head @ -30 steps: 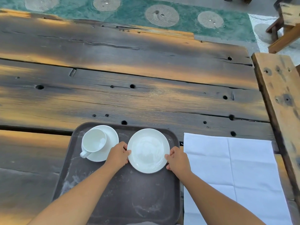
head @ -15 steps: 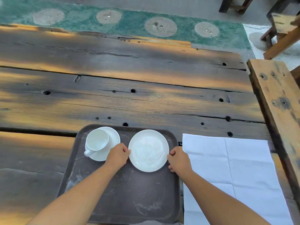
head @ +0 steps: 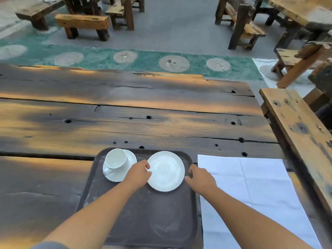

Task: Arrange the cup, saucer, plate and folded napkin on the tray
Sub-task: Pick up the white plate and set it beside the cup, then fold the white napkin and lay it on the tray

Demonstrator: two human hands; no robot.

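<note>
- tray nearest, on desk
- left hand fingers on plate left rim; right hand fingers spread, at right rim, contact unclear
- napkin unfolded on desk, right of tray
- cup on saucer, tray far-left

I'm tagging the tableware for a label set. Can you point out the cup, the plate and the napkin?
cup (head: 115, 158): head view, on the inside of its bowl.
plate (head: 166, 170): head view, on its flat centre.
napkin (head: 251, 186): head view, on the open cloth right of the tray.
</note>
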